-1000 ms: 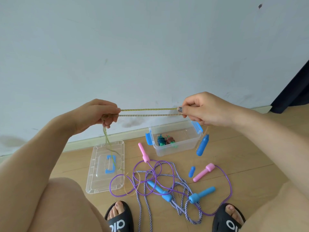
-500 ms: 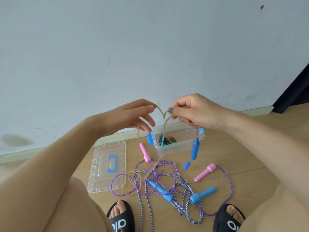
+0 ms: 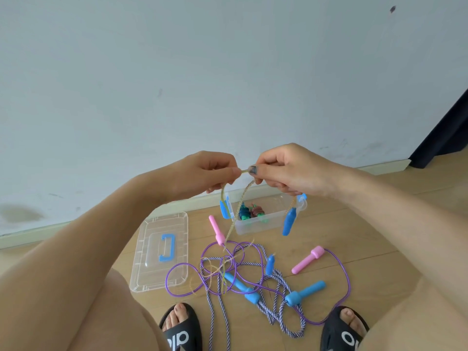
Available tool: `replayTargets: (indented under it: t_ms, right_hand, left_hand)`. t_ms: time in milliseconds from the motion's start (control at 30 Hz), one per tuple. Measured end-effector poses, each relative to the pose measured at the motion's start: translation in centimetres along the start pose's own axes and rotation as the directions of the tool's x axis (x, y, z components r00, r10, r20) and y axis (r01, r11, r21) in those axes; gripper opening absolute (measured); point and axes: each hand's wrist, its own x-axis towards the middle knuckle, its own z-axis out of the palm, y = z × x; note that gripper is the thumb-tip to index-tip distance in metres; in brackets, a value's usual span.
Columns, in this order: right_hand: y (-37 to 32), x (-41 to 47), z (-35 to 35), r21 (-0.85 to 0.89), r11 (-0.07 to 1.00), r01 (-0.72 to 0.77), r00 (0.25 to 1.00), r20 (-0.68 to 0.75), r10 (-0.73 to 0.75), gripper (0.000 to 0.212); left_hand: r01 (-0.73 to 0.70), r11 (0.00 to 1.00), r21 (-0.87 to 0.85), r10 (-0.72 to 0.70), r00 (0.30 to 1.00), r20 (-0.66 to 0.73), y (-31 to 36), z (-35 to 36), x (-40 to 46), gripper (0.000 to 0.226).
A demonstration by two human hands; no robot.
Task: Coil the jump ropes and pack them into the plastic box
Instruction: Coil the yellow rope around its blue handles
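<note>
My left hand (image 3: 202, 173) and my right hand (image 3: 286, 171) are raised close together, both pinching a thin yellow-green jump rope (image 3: 240, 198). Short loops of it hang between them and the rest trails down to the floor. One of its blue handles (image 3: 289, 222) dangles below my right hand; the other (image 3: 270, 264) lies on the floor. The clear plastic box (image 3: 268, 221) with blue latches stands open by the wall, with small coiled ropes (image 3: 253, 212) inside. On the floor lie a purple rope (image 3: 344, 272) with pink handles and a blue-white braided rope (image 3: 281, 310) with blue handles, tangled together.
The box's clear lid (image 3: 159, 252) with a blue handle lies flat to the left of the ropes. My feet in black sandals (image 3: 181, 330) are at the bottom edge. A pale wall (image 3: 228, 72) and skirting run behind the box; a dark curtain (image 3: 445, 133) hangs at right.
My hands, which held a stretch of the yellow-green rope taut and apart, have come together. The stretch now hangs as a loop, and the dangling blue handle swung left.
</note>
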Motion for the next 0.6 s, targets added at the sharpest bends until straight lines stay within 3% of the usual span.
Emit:
replayTargets:
  t_ms: [167, 367, 500, 600]
  right_hand:
    - [0.6, -0.2, -1.0, -0.107, 0.994, -0.037, 0.997, -0.073, 0.029, 0.027]
    - [0.7, -1.0, -1.9, -0.124, 0.991, -0.053, 0.995, -0.087, 0.043, 0.027]
    - [0.9, -0.9, -2.4, -0.141, 0.988, -0.061, 0.994, -0.103, 0.047, 0.026]
    - [1.0, -0.9, -2.4, -0.142, 0.988, -0.064, 0.996, -0.075, 0.054, 0.025]
  left_hand:
    - [0.254, 0.908, 0.332, -0.229, 0.967, -0.113, -3.1, -2.7, -0.5, 0.029]
    - [0.521, 0.551, 0.652, -0.641, 0.764, -0.068, -8.2, -4.8, -2.1, 0.028]
    - [0.585, 0.397, 0.707, -0.719, 0.677, -0.157, -9.7, -5.3, -2.3, 0.025]
    - [0.57, 0.285, 0.771, -0.713, 0.663, -0.227, -10.2, -5.2, -1.9, 0.03]
